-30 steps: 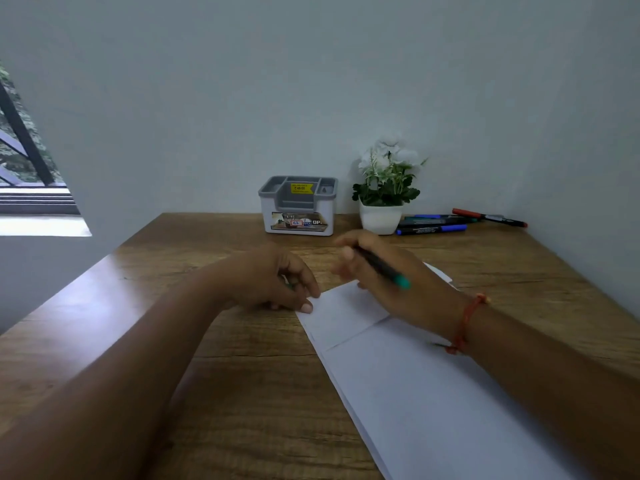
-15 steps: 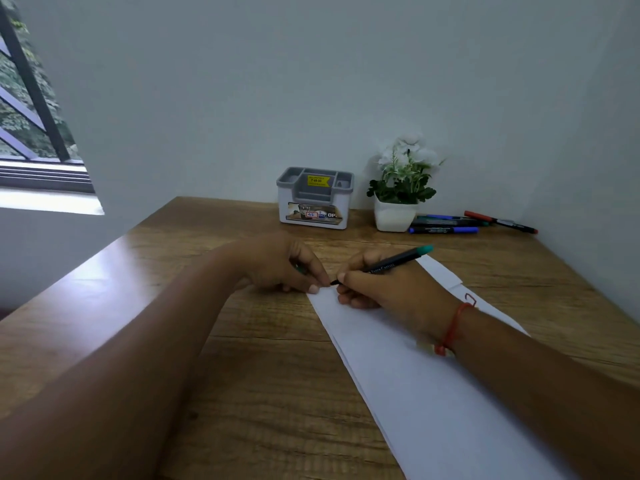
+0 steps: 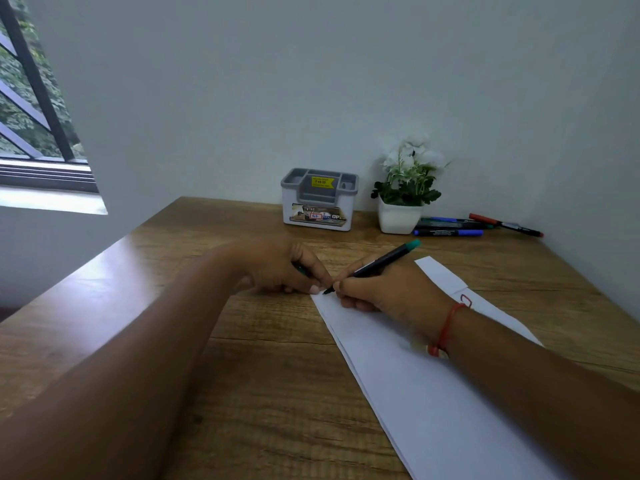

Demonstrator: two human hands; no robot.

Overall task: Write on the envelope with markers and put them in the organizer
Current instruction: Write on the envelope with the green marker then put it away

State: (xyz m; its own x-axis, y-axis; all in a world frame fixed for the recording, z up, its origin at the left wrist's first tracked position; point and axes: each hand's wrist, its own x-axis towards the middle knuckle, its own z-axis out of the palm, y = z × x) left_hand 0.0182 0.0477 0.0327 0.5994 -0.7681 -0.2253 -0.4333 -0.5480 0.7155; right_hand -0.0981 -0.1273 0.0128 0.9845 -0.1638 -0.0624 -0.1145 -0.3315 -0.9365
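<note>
The long white paper envelope [image 3: 415,393] lies under your right hand [image 3: 381,289], which pinches the black teal-ended marker [image 3: 377,265], tip at the far corner; just left, your left hand [image 3: 280,268] curls round a small green cap [image 3: 299,270], pinning paper; writing looks in hand; recapping likely next, then the grey-white plastic organizer [image 3: 318,202] beyond.
</note>
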